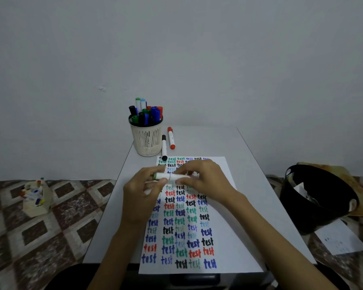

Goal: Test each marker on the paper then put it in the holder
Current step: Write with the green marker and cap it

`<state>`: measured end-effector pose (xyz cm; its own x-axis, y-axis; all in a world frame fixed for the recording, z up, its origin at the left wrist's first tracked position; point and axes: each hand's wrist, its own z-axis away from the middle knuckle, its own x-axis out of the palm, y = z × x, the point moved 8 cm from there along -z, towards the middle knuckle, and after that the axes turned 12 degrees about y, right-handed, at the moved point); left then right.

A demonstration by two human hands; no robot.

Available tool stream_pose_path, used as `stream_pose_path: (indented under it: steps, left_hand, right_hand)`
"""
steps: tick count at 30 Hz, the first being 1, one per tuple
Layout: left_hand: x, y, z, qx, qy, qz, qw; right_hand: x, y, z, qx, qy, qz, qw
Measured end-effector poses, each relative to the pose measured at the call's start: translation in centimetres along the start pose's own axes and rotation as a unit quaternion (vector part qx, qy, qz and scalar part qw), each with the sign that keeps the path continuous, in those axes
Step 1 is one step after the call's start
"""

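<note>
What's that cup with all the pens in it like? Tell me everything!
The holder is a cream, plastic-looking cup, tapering downward, with thin upright slots in its wall and tiny holes near the base. It stands upright at the far left corner of the grey table, packed with markers in black, blue, green and red. A black marker lies close beside it.
</note>
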<state>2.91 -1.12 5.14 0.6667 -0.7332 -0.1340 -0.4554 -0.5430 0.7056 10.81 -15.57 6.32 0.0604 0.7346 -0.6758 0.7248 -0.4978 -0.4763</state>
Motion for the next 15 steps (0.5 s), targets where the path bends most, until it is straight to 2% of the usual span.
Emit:
stream_pose_path:
  steps: [3,5,7,10,12,15]
  left_hand:
    - [0.5,-3.2,0.3,-0.082,-0.016,-0.078,0.993]
    - [1.3,-5.1,0.8,-0.114,-0.069,-0.151,0.98]
    - [2.3,-5.4,1.2,-0.087,-0.118,-0.21,0.967]
    - [3.1,-4.6,1.7,-0.016,-0.149,-0.28,0.948]
    - [3.2,-4.6,1.7,-0.012,-0.155,-0.3,0.941]
    - [3.3,-4.5,1.4,-0.022,-0.164,-0.307,0.937]
  right_hand:
    - [0.7,0.1,-3.1,0.005,-0.014,0.069,0.998]
    - [0.0,0.4,-5.7,0.043,0.026,0.043,0.998]
    - [-1.6,-0.1,-8.7,0.055,0.098,-0.019,0.993]
    - [-4.6,-2.4,-13.0,0.016,0.22,-0.099,0.97]
    - [-6.1,-3.8,-15.4,-0.01,0.286,-0.147,0.947]
    - [-6.6,-5.5,-18.4,-0.025,0.339,-0.192,0.921]
